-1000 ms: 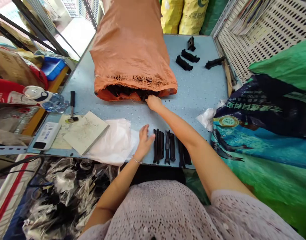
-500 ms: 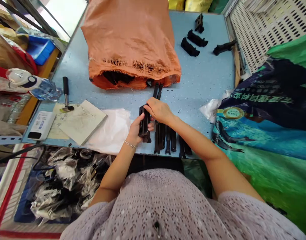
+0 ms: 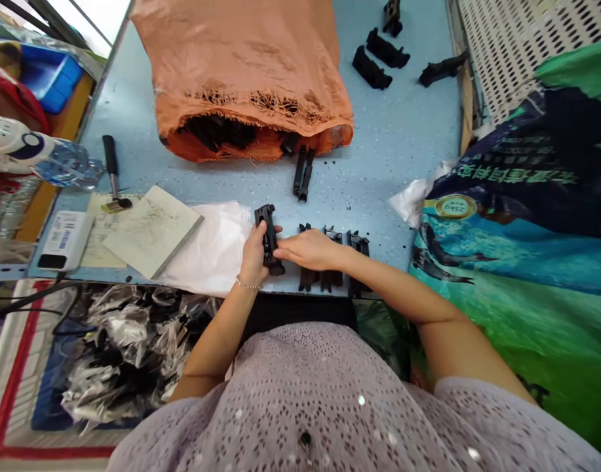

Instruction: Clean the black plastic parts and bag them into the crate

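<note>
My left hand [image 3: 252,257] is closed around a slotted black plastic part [image 3: 266,219], held upright over the table's front edge. My right hand [image 3: 314,250] reaches across from the right, its fingertips pressed against the part's lower right side. Under and beside the right hand lie several similar black parts in a row, the rightmost pair [image 3: 358,245] showing most plainly. Two slim black pieces [image 3: 304,173] rest just outside the mouth of an orange woven sack [image 3: 246,72]. More dark pieces [image 3: 221,133] show inside the sack's opening.
On the left are a hammer [image 3: 111,164], a square pale tile [image 3: 153,229], a white plastic sheet [image 3: 214,252], a white box [image 3: 67,239] and a water bottle [image 3: 67,160]. Several black parts [image 3: 372,68] lie at the back right. Printed sacks [image 3: 516,242] border the right side.
Both hands have shifted slightly left with the black part. My right hand has moved from the part's top to its lower side. The view has shifted slightly.
</note>
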`<state>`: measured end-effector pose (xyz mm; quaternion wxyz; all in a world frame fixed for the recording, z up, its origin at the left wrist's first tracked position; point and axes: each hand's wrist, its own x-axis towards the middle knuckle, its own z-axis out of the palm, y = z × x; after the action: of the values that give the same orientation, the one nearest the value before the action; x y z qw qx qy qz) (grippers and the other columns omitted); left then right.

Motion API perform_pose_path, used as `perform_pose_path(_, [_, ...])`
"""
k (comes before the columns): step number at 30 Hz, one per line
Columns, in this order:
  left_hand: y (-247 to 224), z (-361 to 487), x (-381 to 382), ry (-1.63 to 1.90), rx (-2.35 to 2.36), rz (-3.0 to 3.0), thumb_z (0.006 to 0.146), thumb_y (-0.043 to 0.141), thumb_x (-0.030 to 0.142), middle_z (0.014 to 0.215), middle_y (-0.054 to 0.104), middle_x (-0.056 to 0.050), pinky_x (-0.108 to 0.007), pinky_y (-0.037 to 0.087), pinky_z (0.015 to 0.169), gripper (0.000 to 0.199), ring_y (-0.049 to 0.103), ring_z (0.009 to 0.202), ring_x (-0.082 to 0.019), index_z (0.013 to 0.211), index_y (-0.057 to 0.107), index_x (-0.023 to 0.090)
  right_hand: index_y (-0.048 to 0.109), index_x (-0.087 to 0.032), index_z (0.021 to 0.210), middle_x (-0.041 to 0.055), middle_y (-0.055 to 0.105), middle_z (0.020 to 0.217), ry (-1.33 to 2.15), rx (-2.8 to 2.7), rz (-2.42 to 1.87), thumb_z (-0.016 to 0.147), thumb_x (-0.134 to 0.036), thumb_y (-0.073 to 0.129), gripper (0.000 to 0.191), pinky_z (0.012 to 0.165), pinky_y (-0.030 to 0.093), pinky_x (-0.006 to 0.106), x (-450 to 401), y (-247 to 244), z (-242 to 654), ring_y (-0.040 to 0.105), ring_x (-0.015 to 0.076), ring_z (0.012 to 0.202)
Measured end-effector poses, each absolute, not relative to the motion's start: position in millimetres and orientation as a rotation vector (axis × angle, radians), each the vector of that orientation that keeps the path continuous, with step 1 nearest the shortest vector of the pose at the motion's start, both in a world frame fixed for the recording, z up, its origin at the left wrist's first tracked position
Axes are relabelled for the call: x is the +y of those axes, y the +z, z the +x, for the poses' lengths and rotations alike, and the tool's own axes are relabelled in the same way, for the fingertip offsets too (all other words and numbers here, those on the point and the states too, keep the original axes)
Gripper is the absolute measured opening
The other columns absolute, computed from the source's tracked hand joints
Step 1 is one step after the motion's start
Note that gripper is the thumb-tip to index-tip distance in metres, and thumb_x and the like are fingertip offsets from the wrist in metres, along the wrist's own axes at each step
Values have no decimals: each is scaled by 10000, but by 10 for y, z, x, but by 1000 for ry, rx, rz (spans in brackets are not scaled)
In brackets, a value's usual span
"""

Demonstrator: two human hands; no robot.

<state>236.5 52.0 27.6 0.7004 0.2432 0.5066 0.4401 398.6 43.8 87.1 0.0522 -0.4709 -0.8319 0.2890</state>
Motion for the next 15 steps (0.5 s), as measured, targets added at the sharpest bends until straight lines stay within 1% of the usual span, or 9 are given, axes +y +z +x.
perform_pose_path(2, [138, 2398, 348, 1007, 1163, 783, 875, 673, 552, 1121, 708, -72, -361, 567, 907, 536, 700, 979, -214, 1313, 580, 256, 660, -193, 1094, 96, 733, 1031, 821, -2390, -1637, 1088, -506, 274, 497, 745, 451, 324, 753, 892, 4073, 677, 248, 903])
perform_pose_path(3, [66, 2434, 261, 1003, 1192, 928, 879, 667, 568, 1249, 670, -91, -408, 515, 1042, 590, 652, 1159, -248, 1376, 544, 276, 616, -152, 1221, 148, 713, 1123, 731, -2282, -1768, 1095, -485, 213, 538, 792, 462, 354, 932, 879, 4110, 672, 276, 971])
perform_pose_path(4, [-4, 2480, 182, 990, 1228, 1074, 882, 656, 591, 1380, 602, -110, -450, 423, 1159, 640, 553, 1325, -277, 1423, 511, 280, 537, -118, 1349, 194, 679, 1220, 612, -2155, -1912, 1089, -492, 212, 560, 834, 469, 385, 1110, 845, 4139, 664, 302, 1027])
perform_pose_path(5, [-69, 2533, 115, 968, 1264, 1212, 887, 636, 618, 1489, 512, -126, -483, 315, 1237, 684, 431, 1443, -299, 1457, 482, 272, 449, -92, 1445, 233, 638, 1297, 519, -2063, -2029, 1073, -509, 272, 586, 869, 473, 417, 1279, 791, 4163, 653, 330, 1073])
perform_pose_path(6, [-127, 2585, 65, 945, 1292, 1332, 895, 608, 643, 1564, 422, -139, -509, 221, 1278, 722, 326, 1509, -314, 1487, 453, 260, 379, -67, 1498, 267, 605, 1345, 471, -2018, -2111, 1051, -511, 341, 631, 896, 475, 447, 1428, 722, 4183, 642, 356, 1105])
perform_pose_path(7, [-177, 2629, 32, 924, 1309, 1427, 907, 573, 664, 1607, 349, -149, -529, 156, 1293, 751, 255, 1540, -323, 1514, 419, 249, 341, -50, 1522, 285, 586, 1370, 451, -2002, -2165, 1026, -491, 402, 666, 915, 476, 466, 1552, 644, 4204, 635, 373, 1123])
perform_pose_path(9, [-246, 2673, 12, 896, 1302, 1537, 932, 505, 684, 1632, 279, -157, -550, 113, 1297, 773, 207, 1553, -326, 1553, 358, 249, 333, -30, 1524, 294, 593, 1361, 462, -2030, -2203, 981, -390, 462, 664, 936, 477, 489, 1713, 497, 4270, 632, 388, 1137])
perform_pose_path(12, [-260, 2616, 46, 862, 1254, 1579, 928, 513, 689, 1614, 285, -147, -558, 150, 1288, 776, 226, 1540, -322, 1566, 336, 284, 364, -65, 1521, 263, 620, 1340, 472, -2112, -2161, 910, -235, 472, 644, 948, 474, 507, 1730, 400, 4469, 635, 387, 1143])
perform_pose_path(15, [-127, 2508, 92, 895, 1247, 1549, 914, 580, 653, 1585, 319, -140, -562, 220, 1264, 746, 272, 1513, -323, 1545, 378, 310, 373, -103, 1526, 226, 622, 1354, 517, -2069, -2081, 889, -195, 447, 648, 934, 478, 493, 1475, 511, 4689, 643, 361, 1116])
